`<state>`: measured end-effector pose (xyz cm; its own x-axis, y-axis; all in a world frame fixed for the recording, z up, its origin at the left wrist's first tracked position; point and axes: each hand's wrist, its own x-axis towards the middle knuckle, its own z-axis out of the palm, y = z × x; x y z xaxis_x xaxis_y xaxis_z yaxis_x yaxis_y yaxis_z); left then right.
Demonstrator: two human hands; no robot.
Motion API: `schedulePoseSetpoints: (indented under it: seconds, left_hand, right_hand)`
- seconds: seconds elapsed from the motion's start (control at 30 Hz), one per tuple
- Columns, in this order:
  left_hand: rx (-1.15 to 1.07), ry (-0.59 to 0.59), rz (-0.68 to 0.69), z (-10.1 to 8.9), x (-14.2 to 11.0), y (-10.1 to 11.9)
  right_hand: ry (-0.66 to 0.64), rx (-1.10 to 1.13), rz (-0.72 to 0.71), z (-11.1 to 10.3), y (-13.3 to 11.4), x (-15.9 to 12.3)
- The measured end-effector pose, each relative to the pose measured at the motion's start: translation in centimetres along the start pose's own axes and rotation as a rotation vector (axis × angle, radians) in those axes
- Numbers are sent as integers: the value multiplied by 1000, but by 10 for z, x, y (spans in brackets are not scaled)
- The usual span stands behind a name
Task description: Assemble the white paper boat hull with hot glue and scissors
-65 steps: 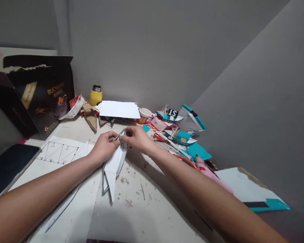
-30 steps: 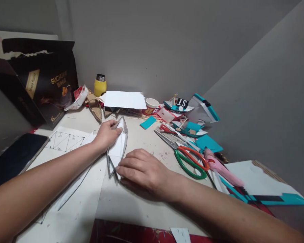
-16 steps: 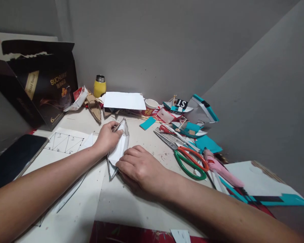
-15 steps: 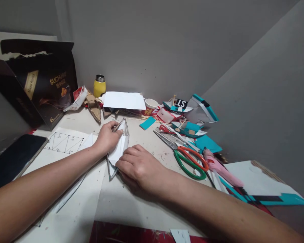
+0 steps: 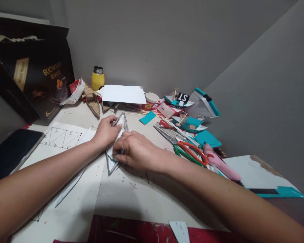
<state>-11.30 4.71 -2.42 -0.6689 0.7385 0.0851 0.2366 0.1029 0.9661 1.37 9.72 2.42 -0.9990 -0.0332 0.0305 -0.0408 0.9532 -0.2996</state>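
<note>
A small white paper boat (image 5: 111, 165), pointed at both ends, lies lengthwise between my hands on the white tabletop. My left hand (image 5: 106, 132) is closed on its left side towards the far tip, thumb over the rim. From the right, my right hand (image 5: 138, 151) reaches over the nearer half, with its curled fingers pinching at the edge and inside. Those fingers hide the boat's middle. Left of the boat lies a sheet with a drawn triangle pattern (image 5: 63, 137), partly covered by my left forearm.
Large scissors (image 5: 192, 152) and a pink glue gun (image 5: 220, 163) lie at right. Small teal boats (image 5: 190, 124) stand behind them. At the back are a yellow bottle (image 5: 98, 80) and a paper cup (image 5: 152, 98). A black box (image 5: 32, 74) and a phone (image 5: 14, 155) occupy the left.
My right hand has shifted from the boat's right side further over it, its fingers now at the inside. My left hand keeps its hold. The view has tilted slightly downward.
</note>
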Motion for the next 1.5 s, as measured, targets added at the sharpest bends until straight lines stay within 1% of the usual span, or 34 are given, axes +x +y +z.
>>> schedulePoseSetpoints:
  seconds: [0.13,0.23,0.37,0.43,0.5,0.63,0.7,0.83,0.97,1.13,1.27,1.33,1.4,1.43,1.5]
  left_hand:
    - [4,13,-36,1,1,-1]
    - [7,12,-69,2,1,-2]
    - [10,24,-103,3,0,-2]
    - [8,36,-111,4,0,-2]
    - [6,45,-114,5,0,-3]
    - [3,65,-108,6,0,-4]
    - [2,73,-102,7,-1,-4]
    - [0,71,-97,8,0,-6]
    - [0,60,-99,8,0,-7]
    - [-2,51,-93,7,0,-5]
    - [-1,46,-103,7,1,-5]
    - [-9,47,-112,6,1,-6]
    - [-27,48,-124,6,1,-6]
    - [-39,50,-133,5,1,-5]
    - [-71,57,-158,4,1,-4]
  right_hand:
    - [-56,32,11,-1,-8,-2]
    - [-44,82,27,-1,-11,-7]
    - [-53,160,5,-1,-8,-17]
    - [-3,163,-17,2,-5,-20]
    - [77,143,-22,7,-5,-22]
    - [196,48,75,21,-12,-23]
    - [221,21,117,27,-17,-23]
    - [230,-11,153,34,-23,-23]
    - [204,-40,191,35,-27,-23]
    - [81,-104,182,33,-29,-18]
    - [14,-54,208,24,-29,-14]
    - [15,-19,217,19,-28,-13]
    - [57,18,188,14,-26,-14]
    - [99,46,153,12,-26,-16]
    - [241,132,90,7,-23,-21]
